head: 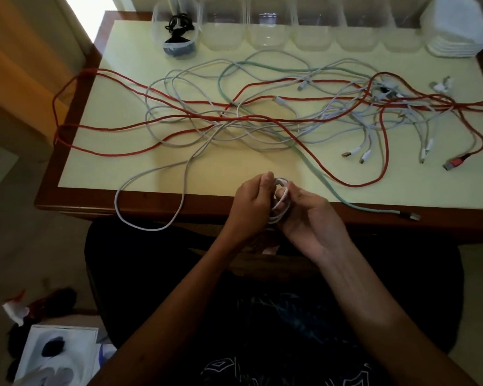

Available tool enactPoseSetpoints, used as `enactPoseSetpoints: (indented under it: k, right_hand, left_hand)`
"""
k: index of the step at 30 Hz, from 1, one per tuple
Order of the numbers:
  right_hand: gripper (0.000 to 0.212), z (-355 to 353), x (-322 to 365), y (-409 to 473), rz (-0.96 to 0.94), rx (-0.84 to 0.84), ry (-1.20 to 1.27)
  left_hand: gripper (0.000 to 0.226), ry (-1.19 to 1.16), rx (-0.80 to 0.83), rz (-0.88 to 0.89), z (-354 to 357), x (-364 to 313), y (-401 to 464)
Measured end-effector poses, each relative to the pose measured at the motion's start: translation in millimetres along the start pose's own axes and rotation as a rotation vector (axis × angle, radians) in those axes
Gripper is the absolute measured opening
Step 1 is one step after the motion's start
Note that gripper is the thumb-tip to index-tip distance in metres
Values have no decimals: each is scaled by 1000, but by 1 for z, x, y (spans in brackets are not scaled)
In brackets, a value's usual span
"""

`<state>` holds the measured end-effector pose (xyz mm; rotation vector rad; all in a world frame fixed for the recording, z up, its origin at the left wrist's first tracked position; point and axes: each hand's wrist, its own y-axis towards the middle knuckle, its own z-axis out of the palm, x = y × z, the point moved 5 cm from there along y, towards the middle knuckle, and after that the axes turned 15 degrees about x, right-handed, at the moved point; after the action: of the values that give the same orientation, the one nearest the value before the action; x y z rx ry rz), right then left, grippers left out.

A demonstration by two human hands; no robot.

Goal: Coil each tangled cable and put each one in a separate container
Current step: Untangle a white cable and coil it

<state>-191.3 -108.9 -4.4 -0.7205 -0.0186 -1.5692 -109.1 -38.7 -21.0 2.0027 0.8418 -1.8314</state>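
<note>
Both hands meet at the table's front edge around a small coil of white cable (pixel 281 203). My left hand (pixel 253 203) pinches the coil from the left. My right hand (pixel 308 215) grips it from the right, palm turned up. The free length of this white cable (pixel 151 227) hangs in a loop over the front edge and runs back into the tangle (pixel 262 118) of red, white and mint-green cables spread over the table. A row of clear plastic containers (pixel 268 32) lines the far edge; the leftmost container (pixel 176 29) holds a coiled black cable.
A stack of white lids or containers (pixel 457 29) stands at the back right. A red cable (pixel 59 107) loops over the table's left edge, and the mint-green cable's plug (pixel 410 216) lies on the front wooden rim (pixel 95 201). Boxes and clutter (pixel 53 349) sit on the floor at lower left.
</note>
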Motion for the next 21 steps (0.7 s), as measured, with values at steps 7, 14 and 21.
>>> enactPoseSetpoints:
  k: [7,14,21]
  right_hand:
    - [31,4,17,-17,-249,-466,-1182]
    - [28,8,11,-23,-141,-249,-1057]
    - [16,-2,9,-16,227,-140,3]
  left_hand:
    - [32,363,-315,-98,-1,-5,-11]
    - [33,447,-221,42,-5,-17,-3]
    - [34,584,8,174,-24,-6,5]
